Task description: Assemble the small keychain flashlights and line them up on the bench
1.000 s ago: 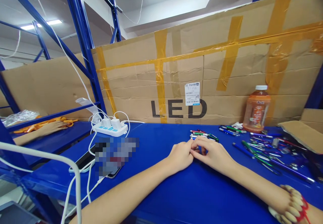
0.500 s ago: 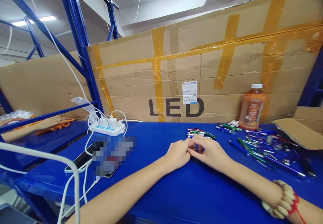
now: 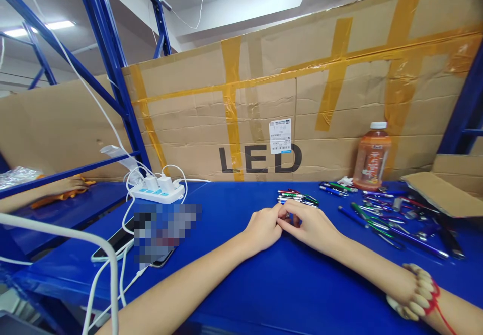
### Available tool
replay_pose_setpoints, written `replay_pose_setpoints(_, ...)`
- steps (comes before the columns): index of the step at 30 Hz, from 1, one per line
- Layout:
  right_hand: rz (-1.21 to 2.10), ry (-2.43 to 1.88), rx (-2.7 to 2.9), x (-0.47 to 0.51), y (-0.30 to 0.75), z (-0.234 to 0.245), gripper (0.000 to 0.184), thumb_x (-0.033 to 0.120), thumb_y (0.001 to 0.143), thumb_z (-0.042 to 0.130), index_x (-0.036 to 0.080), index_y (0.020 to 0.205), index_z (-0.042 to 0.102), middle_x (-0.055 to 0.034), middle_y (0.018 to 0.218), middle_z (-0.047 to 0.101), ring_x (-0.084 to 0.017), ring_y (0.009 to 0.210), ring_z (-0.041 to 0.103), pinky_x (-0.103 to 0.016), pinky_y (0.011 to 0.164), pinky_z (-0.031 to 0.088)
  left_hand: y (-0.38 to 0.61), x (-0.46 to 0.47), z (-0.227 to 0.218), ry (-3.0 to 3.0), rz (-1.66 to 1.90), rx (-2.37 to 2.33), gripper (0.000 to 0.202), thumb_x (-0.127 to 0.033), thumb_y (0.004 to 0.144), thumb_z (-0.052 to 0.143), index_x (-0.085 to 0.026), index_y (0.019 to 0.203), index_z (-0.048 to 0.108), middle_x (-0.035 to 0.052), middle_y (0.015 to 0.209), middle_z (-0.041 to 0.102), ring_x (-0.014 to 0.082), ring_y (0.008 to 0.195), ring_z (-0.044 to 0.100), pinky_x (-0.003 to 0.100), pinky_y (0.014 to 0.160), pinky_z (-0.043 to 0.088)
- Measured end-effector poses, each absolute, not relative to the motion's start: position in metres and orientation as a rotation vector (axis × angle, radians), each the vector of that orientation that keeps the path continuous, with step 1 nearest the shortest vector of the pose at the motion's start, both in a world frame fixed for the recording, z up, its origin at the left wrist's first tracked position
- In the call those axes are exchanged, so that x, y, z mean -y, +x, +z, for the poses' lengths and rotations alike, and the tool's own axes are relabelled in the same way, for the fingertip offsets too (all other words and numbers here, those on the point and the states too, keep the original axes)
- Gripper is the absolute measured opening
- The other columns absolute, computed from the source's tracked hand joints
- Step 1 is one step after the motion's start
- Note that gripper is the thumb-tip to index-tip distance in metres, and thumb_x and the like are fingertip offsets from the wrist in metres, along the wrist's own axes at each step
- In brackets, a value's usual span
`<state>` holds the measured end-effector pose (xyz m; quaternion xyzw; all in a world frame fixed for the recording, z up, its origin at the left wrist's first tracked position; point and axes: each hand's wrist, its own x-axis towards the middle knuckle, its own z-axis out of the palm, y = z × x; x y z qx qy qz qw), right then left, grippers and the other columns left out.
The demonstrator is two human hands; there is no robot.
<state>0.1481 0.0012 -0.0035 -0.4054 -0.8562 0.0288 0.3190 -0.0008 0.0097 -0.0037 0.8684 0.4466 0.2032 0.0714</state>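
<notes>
One bottle (image 3: 373,160), one power strip (image 3: 174,194), two white plugs (image 3: 165,183), one beaded bracelet (image 3: 418,295), pens (image 3: 418,242) too jumbled for counting

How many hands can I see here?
3: the camera wearer's bare left hand and bare right hand, together over the glossy blue tabletop, and another person's hand at far left. Others may be hidden.

Right forearm (image 3: 372,264): chunky bracelet (image 3: 420,297) of pale, rounded beads, thin red cord (image 3: 434,296) against the bracelet's elbow side, loose end trailing from it; right hand (image 3: 311,227), beyond the bracelet, bare, left hand (image 3: 262,229) and left forearm (image 3: 188,284) likewise.
</notes>
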Motion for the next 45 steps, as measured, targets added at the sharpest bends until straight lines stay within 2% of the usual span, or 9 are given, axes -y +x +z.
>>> replay_pose_setpoints(5,0.056,-1.094,2.246,0.001,0.148,-0.003,0.011,0.027,0.079,0.047,0.020,0.075,0.055,0.0011,0.075,0.057,-0.008,0.055,0.051,-0.021,0.051,0.036,-0.001,-0.009,-0.004,2.616,0.614,-1.340,0.022,-0.014,0.075,0.037,-0.021,0.093,0.049,0.0028,0.093,0.064,0.0226,0.086,0.060,0.029,0.065,0.044)
replay_pose_setpoints(10,0.054,-1.131,2.130,-0.001,0.147,-0.003,0.014,0.031,0.080,0.047,0.022,0.079,0.058,0.0009,0.077,0.060,-0.009,0.053,0.051,-0.022,0.050,0.037,-0.001,-0.012,-0.007,2.502,0.729,-1.341,0.020,-0.017,0.080,0.036,-0.022,0.095,0.048,0.0013,0.092,0.064,0.0198,0.084,0.060,0.027,0.066,0.043)
replay_pose_setpoints(15,0.376,-1.155,1.683,-0.016,0.153,-0.004,0.028,0.044,0.075,0.052,0.018,0.082,0.061,-0.0046,0.090,0.062,-0.008,0.048,0.050,-0.024,0.049,0.041,-0.001,-0.014,-0.006,2.306,0.928,-1.429,0.022,-0.032,0.089,0.031,-0.025,0.102,0.047,0.0002,0.087,0.062,0.0171,0.080,0.058,0.026,0.066,0.042)
replay_pose_setpoints(20,0.636,-1.176,1.469,-0.024,0.159,-0.005,0.041,0.051,0.063,0.062,0.012,0.076,0.064,-0.0048,0.069,0.061,-0.007,0.042,0.045,-0.022,0.043,0.036,-0.002,-0.016,-0.004,2.299,1.057,-1.399,0.023,-0.032,0.090,0.032,-0.026,0.094,0.053,-0.0012,0.094,0.060,0.0156,0.089,0.054,0.025,0.075,0.039)
replay_pose_setpoints(24,0.803,-1.134,1.429,-0.020,0.155,-0.002,0.042,0.052,0.062,0.062,0.012,0.078,0.064,0.0013,0.049,0.052,-0.005,0.037,0.038,-0.020,0.037,0.029,-0.002,-0.018,-0.006,2.304,1.021,-1.280,0.026,-0.032,0.090,0.029,-0.026,0.097,0.053,-0.0023,0.078,0.058,0.0129,0.073,0.054,0.022,0.067,0.039)
replay_pose_setpoints(27,0.911,-1.086,1.454,-0.019,0.151,-0.001,0.042,0.051,0.062,0.063,0.012,0.078,0.064,0.0033,0.045,0.048,-0.005,0.036,0.037,-0.019,0.036,0.027,-0.002,-0.020,-0.008,2.315,1.000,-1.194,0.026,-0.033,0.090,0.028,-0.024,0.095,0.053,-0.0036,0.067,0.053,0.0114,0.065,0.052,0.022,0.065,0.038)
replay_pose_setpoints(31,0.948,-1.015,1.470,-0.019,0.150,-0.001,0.042,0.048,0.059,0.066,0.011,0.079,0.064,0.0001,0.056,0.057,-0.005,0.039,0.041,-0.019,0.037,0.029,-0.001,-0.021,-0.009,2.307,1.002,-1.132,0.027,-0.034,0.090,0.029,-0.021,0.087,0.052,-0.0035,0.063,0.051,0.0110,0.061,0.049,0.021,0.062,0.037)
replay_pose_setpoints(35,0.917,-1.018,1.482,-0.019,0.151,-0.002,0.039,0.047,0.062,0.065,0.012,0.077,0.065,-0.0016,0.062,0.059,-0.004,0.039,0.041,-0.019,0.038,0.031,-0.001,-0.019,-0.007,2.282,0.979,-1.165,0.029,-0.038,0.089,0.028,-0.021,0.088,0.052,-0.0037,0.062,0.049,0.0113,0.060,0.049,0.021,0.062,0.037)
replay_pose_setpoints(45,0.902,-1.028,1.554,-0.023,0.158,-0.004,0.036,0.045,0.064,0.064,0.011,0.076,0.067,0.0005,0.055,0.056,-0.005,0.039,0.042,-0.019,0.041,0.032,-0.002,-0.019,-0.004,2.297,0.943,-1.272,0.034,-0.040,0.088,0.031,-0.028,0.113,0.050,-0.0036,0.065,0.053,0.0125,0.066,0.052,0.022,0.066,0.038)
